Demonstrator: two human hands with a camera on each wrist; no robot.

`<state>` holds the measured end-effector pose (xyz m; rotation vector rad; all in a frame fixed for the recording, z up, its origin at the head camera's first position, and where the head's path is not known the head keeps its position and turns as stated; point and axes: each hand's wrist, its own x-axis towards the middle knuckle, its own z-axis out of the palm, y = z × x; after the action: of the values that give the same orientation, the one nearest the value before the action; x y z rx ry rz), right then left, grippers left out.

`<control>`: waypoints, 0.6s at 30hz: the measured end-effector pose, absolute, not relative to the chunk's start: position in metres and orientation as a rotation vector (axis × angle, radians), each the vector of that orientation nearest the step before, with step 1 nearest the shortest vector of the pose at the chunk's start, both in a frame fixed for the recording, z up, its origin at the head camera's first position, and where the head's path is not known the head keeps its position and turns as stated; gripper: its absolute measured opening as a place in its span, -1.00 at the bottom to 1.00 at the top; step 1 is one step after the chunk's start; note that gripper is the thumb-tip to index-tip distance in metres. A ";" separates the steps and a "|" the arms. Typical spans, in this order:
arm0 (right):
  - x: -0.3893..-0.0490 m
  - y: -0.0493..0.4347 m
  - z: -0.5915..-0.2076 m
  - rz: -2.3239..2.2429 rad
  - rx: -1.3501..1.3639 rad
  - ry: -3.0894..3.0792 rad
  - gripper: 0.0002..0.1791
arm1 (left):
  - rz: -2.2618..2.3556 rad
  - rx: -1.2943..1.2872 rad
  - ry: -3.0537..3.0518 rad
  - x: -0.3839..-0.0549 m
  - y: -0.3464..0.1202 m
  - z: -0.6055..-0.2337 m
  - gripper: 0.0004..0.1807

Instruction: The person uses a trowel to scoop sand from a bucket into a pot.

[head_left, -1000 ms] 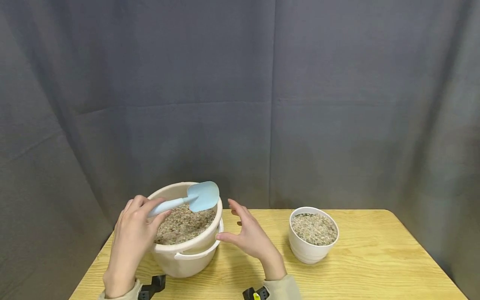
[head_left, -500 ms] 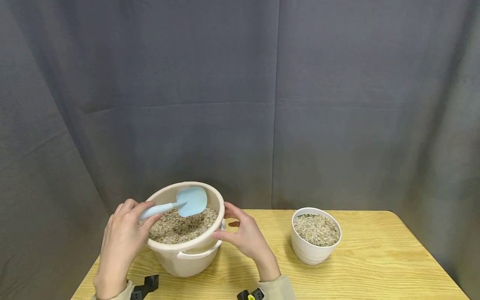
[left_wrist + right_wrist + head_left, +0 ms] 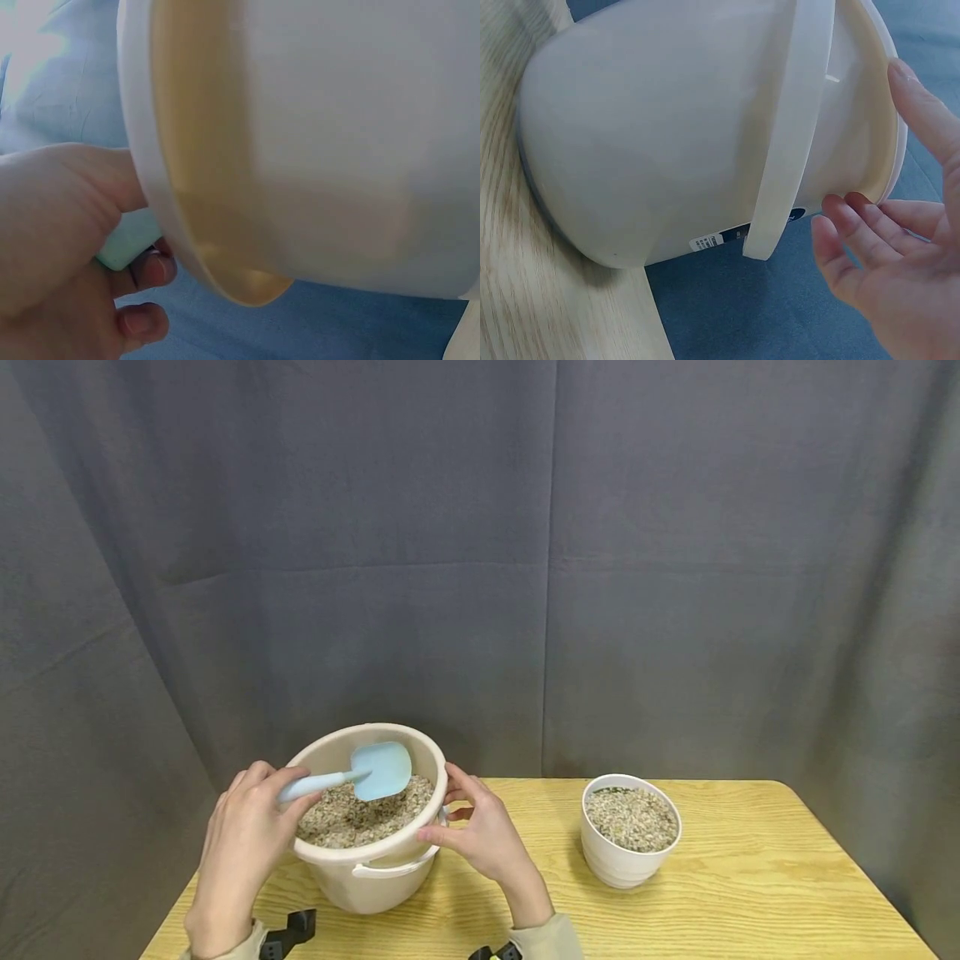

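My left hand [image 3: 247, 835] grips the handle of a light blue hand trowel [image 3: 382, 772] at the bucket's left rim. Its blade is over the bucket opening, with no grains showing on the visible face. The cream bucket [image 3: 360, 889] holds a bed of fine, mixed-brown gravel [image 3: 352, 820] and has a white carrying handle [image 3: 397, 869] hanging down its front. At the right rim is my right hand [image 3: 483, 835], thumb in front and fingers reaching round behind. In the left wrist view, the bucket wall [image 3: 337, 142] hides most of the trowel.
A smaller white pot [image 3: 618, 862], filled with similar gravel, stands to the right on the wood-grain table [image 3: 750, 877]. Behind the table hangs a dark grey curtain [image 3: 480, 568]. The bucket sits near the table's left edge.
My right hand has moved from beside the bucket onto its right rim. The trowel has shifted left and lowered over the opening, still in my left hand.
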<state>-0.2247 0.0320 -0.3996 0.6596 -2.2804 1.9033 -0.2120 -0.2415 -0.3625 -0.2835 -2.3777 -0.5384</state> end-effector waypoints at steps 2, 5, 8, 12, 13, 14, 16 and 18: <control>-0.223 0.032 -0.399 1.901 0.660 -2.279 -0.02 | -0.532 -0.279 -2.394 -0.211 -0.243 -0.363 -0.59; -0.223 0.032 -0.399 1.903 0.663 -2.271 -0.02 | -0.516 -0.265 -2.422 -0.211 -0.246 -0.364 -0.59; -0.223 0.033 -0.400 1.899 0.681 -2.258 -0.02 | -0.506 -0.250 -2.455 -0.210 -0.248 -0.366 -0.60; -0.224 0.034 -0.401 1.909 0.696 -2.224 -0.03 | -0.515 -0.240 -2.490 -0.209 -0.249 -0.367 -0.62; -0.225 0.034 -0.401 1.917 0.699 -2.213 -0.03 | -0.516 -0.240 -2.494 -0.209 -0.249 -0.367 -0.63; -0.225 0.034 -0.401 1.921 0.702 -2.207 -0.04 | -0.518 -0.237 -2.496 -0.209 -0.249 -0.367 -0.63; -0.226 0.034 -0.402 1.933 0.710 -2.201 -0.04 | -0.511 -0.230 -2.500 -0.209 -0.249 -0.368 -0.64; -0.226 0.033 -0.403 1.939 0.717 -2.201 -0.04 | -0.498 -0.226 -2.511 -0.208 -0.250 -0.368 -0.66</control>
<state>-0.2263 0.0326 -0.4031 0.7167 -2.2015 1.9386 -0.2082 -0.2504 -0.3678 -0.2264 -2.5109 -0.4982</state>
